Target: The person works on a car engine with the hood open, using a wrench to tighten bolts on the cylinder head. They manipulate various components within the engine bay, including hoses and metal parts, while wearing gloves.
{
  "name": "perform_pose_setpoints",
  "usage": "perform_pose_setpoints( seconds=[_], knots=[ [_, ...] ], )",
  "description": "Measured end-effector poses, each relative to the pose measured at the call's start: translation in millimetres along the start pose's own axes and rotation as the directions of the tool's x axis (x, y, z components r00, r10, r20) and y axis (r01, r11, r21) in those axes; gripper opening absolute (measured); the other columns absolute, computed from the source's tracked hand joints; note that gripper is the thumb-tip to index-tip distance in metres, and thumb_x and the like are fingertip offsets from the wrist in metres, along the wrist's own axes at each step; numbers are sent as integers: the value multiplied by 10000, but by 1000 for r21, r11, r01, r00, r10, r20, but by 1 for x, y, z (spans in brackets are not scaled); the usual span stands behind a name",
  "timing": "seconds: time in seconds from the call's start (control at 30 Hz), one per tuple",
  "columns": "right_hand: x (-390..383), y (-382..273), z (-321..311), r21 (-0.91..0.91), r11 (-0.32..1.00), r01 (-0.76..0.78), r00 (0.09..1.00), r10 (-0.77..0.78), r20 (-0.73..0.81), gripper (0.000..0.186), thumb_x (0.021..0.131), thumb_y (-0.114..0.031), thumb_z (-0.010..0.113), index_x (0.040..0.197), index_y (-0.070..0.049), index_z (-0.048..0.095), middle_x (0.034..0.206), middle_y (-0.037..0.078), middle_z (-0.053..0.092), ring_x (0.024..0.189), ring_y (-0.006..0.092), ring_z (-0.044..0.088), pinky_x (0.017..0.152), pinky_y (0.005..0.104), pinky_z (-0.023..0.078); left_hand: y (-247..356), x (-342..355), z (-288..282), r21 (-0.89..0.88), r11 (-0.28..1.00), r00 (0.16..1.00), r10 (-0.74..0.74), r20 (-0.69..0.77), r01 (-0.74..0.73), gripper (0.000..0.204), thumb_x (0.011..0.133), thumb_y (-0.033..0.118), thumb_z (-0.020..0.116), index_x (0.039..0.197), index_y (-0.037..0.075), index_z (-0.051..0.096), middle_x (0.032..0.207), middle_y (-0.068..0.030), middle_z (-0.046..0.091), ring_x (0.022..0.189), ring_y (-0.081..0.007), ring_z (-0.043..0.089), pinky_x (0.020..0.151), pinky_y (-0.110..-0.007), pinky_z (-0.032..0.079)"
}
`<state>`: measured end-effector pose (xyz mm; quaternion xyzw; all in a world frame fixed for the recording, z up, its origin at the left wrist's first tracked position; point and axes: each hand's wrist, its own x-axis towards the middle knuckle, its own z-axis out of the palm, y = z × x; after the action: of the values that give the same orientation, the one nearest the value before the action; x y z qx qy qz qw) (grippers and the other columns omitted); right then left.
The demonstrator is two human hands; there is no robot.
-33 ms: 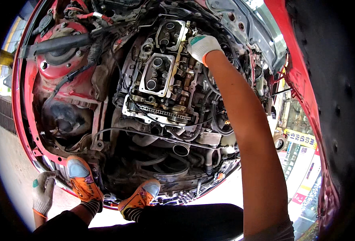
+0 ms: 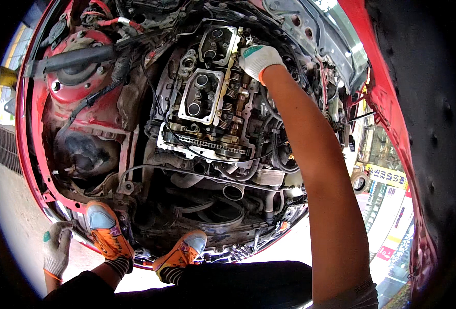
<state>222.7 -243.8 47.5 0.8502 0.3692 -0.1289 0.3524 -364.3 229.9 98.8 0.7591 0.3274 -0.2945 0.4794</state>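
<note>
So this view came off the left lens of a head-worn fisheye pair, aimed steeply down past the wearer's own orange sneakers (image 2: 112, 242) at the engine's exposed cylinder head (image 2: 201, 95). Near enough to show the timing chain (image 2: 202, 141), wide enough that the raised hood (image 2: 424, 118) bowed down the right rim into black corners.

Two gloved hands (image 2: 261, 61), two shoes (image 2: 108, 234)

The engine (image 2: 210, 98) lies between the strut tower (image 2: 78, 77) and the raised hood (image 2: 429, 123), beyond the shoes (image 2: 109, 239)
</note>
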Motion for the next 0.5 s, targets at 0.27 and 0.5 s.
perform_pose_setpoints(
  seconds=[0.27, 0.5],
  knots=[
    [-3, -5, -21, 123, 980, -157, 984, 145, 100, 403, 1040, -376, 497, 1119, -136, 812, 1125, 105, 808, 1039, 357, 766, 874, 487, 624, -2, -1, 0, -63, 998, 999, 30, 29, -28, 191, 1062, 85, 571, 1201, -12, 658, 1080, -101, 683, 981, -160, 617, 891, -322, 517],
    [-4, -5, -24, 163, 976, -141, 986, 124, 114, 400, 1035, -356, 495, 1137, -147, 820, 1164, 111, 803, 1044, 353, 770, 886, 493, 624, 4, -2, 0, 1, 998, 998, 56, 25, -56, 205, 1073, 95, 577, 1231, -6, 658, 1087, -94, 683, 951, -163, 623, 845, -323, 529]
  ],
)
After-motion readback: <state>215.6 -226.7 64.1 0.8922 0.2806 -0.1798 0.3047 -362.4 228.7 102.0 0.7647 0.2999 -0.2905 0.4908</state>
